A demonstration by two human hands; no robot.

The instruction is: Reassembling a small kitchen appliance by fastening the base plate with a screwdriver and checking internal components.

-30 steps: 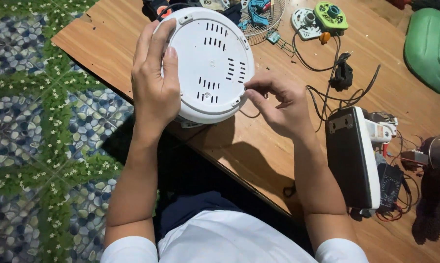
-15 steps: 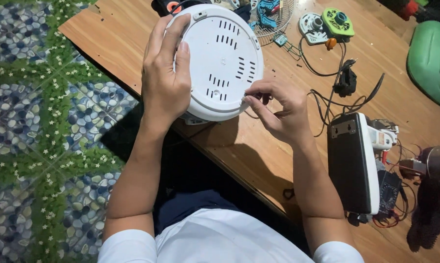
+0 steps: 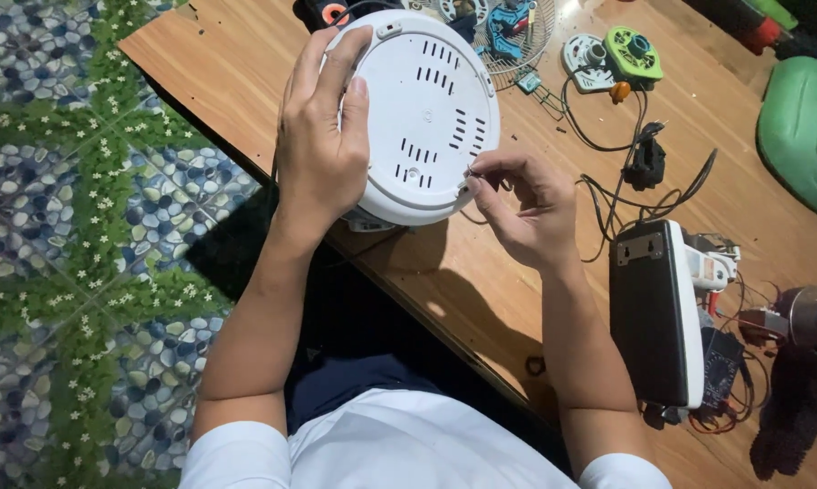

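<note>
A round white appliance base (image 3: 426, 109) with rows of vent slots stands tilted on the wooden table (image 3: 245, 81), its underside toward me. My left hand (image 3: 322, 136) grips its left rim, fingers spread over the top. My right hand (image 3: 521, 204) has its fingertips pinched at the lower right rim of the base; something small may be between them, too small to make out.
To the right lie a black and white box (image 3: 657, 312), tangled black wires (image 3: 644, 172), a green and white part (image 3: 621, 54), a green casing (image 3: 802, 136) and a metal grille (image 3: 517, 36). Pebble-patterned floor tiles (image 3: 73, 226) lie left of the table edge.
My right hand has shifted its pinched fingertips closer to the lower right rim of the white base. My left hand keeps its grip on the base.
</note>
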